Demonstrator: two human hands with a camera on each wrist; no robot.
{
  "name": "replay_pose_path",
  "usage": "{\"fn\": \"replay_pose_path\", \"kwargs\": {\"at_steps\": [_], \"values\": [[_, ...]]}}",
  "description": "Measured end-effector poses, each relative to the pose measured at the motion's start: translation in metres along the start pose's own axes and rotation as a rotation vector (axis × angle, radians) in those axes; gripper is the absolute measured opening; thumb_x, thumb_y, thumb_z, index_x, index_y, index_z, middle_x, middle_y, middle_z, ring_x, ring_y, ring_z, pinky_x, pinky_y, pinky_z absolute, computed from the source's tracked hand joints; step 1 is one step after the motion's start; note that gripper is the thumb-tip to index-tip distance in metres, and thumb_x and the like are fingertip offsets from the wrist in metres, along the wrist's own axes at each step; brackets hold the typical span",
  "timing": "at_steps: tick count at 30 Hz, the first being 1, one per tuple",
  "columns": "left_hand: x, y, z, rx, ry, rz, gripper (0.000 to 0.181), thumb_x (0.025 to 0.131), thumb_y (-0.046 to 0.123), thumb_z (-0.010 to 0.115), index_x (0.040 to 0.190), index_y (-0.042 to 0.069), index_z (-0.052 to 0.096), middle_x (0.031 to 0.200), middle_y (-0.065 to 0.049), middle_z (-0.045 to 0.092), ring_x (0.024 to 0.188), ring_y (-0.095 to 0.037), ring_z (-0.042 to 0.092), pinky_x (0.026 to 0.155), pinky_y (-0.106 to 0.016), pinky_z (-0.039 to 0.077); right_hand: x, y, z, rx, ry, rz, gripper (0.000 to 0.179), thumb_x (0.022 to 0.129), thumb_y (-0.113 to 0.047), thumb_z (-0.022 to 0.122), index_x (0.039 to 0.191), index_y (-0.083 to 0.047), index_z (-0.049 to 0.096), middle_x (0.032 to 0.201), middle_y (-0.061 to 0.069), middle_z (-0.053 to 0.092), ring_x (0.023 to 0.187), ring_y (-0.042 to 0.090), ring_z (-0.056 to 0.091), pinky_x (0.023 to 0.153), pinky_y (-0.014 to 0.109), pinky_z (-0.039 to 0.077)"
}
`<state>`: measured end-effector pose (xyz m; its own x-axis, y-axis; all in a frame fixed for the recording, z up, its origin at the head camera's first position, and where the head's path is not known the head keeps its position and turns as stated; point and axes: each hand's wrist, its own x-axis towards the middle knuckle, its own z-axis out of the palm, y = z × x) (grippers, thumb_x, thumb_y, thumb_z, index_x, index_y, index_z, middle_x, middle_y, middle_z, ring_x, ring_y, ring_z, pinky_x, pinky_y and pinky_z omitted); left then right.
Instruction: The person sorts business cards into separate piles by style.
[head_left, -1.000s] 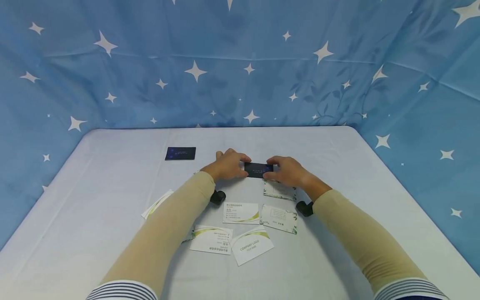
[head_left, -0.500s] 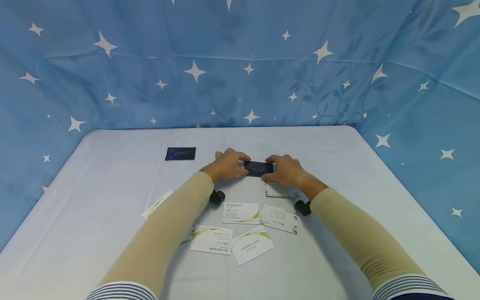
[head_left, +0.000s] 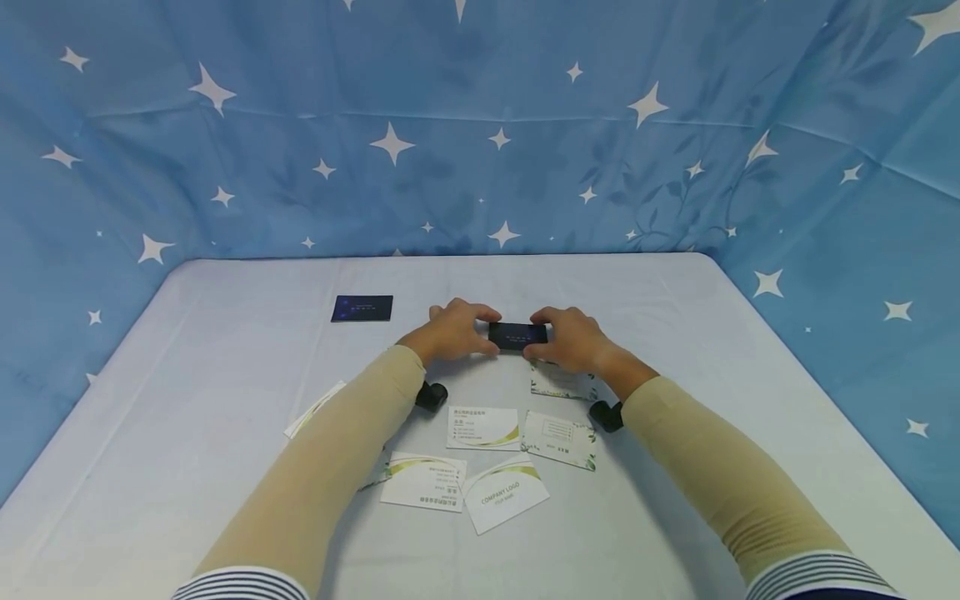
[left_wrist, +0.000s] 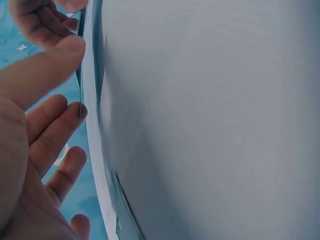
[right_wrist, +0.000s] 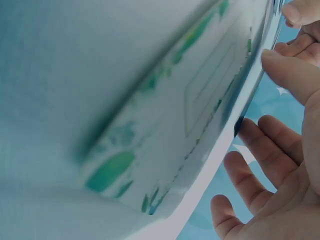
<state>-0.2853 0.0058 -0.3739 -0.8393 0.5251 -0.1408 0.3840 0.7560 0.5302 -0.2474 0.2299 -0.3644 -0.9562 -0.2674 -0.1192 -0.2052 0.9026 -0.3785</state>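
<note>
A black business card [head_left: 517, 337] with small pale print lies between my two hands, past the middle of the white table. My left hand [head_left: 456, 327] pinches its left end, thumb at the near corner and index finger at the far one. At the right end my right hand [head_left: 572, 340] grips it the same way. In the left wrist view the card [left_wrist: 80, 92] appears edge-on at the fingertips. A white card with green leaves [right_wrist: 170, 120] lies just below my right hand, partly covered by it in the head view.
A second black card [head_left: 362, 308] lies at the back left. Nearer me are a leafy card [head_left: 558, 439], white-and-green cards [head_left: 482, 427] and a "COMPANY LOGO" card [head_left: 506, 493]. My left sleeve partly hides another white card [head_left: 315, 408]. A blue starred curtain [head_left: 480, 125] stands behind the table.
My right hand has shifted slightly left and away from me, and the black card sits a touch farther back. The left hand has barely moved.
</note>
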Motion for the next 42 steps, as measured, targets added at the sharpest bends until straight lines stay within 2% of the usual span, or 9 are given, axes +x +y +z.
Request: {"fn": "replay_pose_path", "kwargs": {"at_steps": [5, 12, 21, 27, 34, 37, 42], "values": [[-0.007, -0.001, -0.008, -0.022, 0.014, -0.018, 0.056, 0.089, 0.036, 0.077, 0.141, 0.024, 0.060, 0.141, 0.001, 0.056, 0.131, -0.022, 0.038, 0.100, -0.047, 0.024, 0.000, -0.001, -0.002, 0.049, 0.011, -0.056, 0.063, 0.091, -0.037, 0.074, 0.143, -0.006, 0.054, 0.138, 0.015, 0.057, 0.125, 0.034, 0.048, 0.103, 0.053, 0.037], [-0.015, -0.009, -0.017, -0.054, 0.013, 0.022, 0.055, 0.090, 0.036, 0.076, 0.141, 0.023, 0.059, 0.143, 0.002, 0.055, 0.134, -0.023, 0.037, 0.102, -0.050, 0.023, -0.004, -0.004, -0.009, 0.115, -0.013, -0.109, 0.067, 0.088, -0.033, 0.078, 0.144, -0.006, 0.053, 0.140, 0.014, 0.054, 0.130, 0.036, 0.044, 0.105, 0.054, 0.035], [-0.037, -0.017, -0.034, -0.072, 0.030, 0.007, 0.057, 0.091, 0.035, 0.075, 0.144, 0.022, 0.057, 0.144, 0.000, 0.051, 0.135, -0.024, 0.035, 0.104, -0.052, 0.023, 0.002, -0.019, -0.014, 0.162, 0.010, -0.183, 0.063, 0.089, -0.031, 0.077, 0.141, -0.003, 0.055, 0.135, 0.012, 0.059, 0.123, 0.035, 0.049, 0.099, 0.052, 0.040], [-0.048, -0.027, -0.047, -0.061, 0.059, -0.004, 0.058, 0.092, 0.037, 0.075, 0.145, 0.021, 0.056, 0.145, -0.001, 0.052, 0.137, -0.025, 0.035, 0.107, -0.056, 0.018, 0.009, -0.030, -0.016, 0.160, 0.011, -0.164, 0.061, 0.089, -0.034, 0.077, 0.140, -0.006, 0.058, 0.134, 0.013, 0.059, 0.123, 0.034, 0.050, 0.099, 0.053, 0.041], [-0.057, -0.043, -0.060, -0.061, 0.096, -0.029, 0.059, 0.092, 0.035, 0.075, 0.145, 0.020, 0.055, 0.146, -0.003, 0.052, 0.137, -0.027, 0.034, 0.107, -0.057, 0.019, 0.023, -0.051, -0.014, 0.185, 0.012, -0.162, 0.061, 0.089, -0.036, 0.076, 0.140, -0.007, 0.058, 0.135, 0.014, 0.059, 0.124, 0.034, 0.049, 0.099, 0.053, 0.041], [-0.060, -0.051, -0.065, -0.059, 0.096, -0.027, 0.060, 0.092, 0.034, 0.074, 0.146, 0.018, 0.054, 0.147, -0.004, 0.051, 0.139, -0.028, 0.033, 0.108, -0.058, 0.018, 0.030, -0.058, -0.012, 0.181, 0.011, -0.155, 0.061, 0.090, -0.036, 0.075, 0.140, -0.008, 0.058, 0.136, 0.012, 0.059, 0.125, 0.032, 0.049, 0.100, 0.052, 0.041], [-0.062, -0.063, -0.074, -0.046, 0.098, -0.062, 0.060, 0.093, 0.034, 0.073, 0.147, 0.018, 0.052, 0.149, -0.007, 0.049, 0.140, -0.032, 0.032, 0.107, -0.059, 0.019, 0.043, -0.072, -0.009, 0.194, 0.008, -0.161, 0.060, 0.092, -0.035, 0.073, 0.142, -0.009, 0.056, 0.138, 0.010, 0.059, 0.125, 0.031, 0.050, 0.100, 0.049, 0.042]]}}
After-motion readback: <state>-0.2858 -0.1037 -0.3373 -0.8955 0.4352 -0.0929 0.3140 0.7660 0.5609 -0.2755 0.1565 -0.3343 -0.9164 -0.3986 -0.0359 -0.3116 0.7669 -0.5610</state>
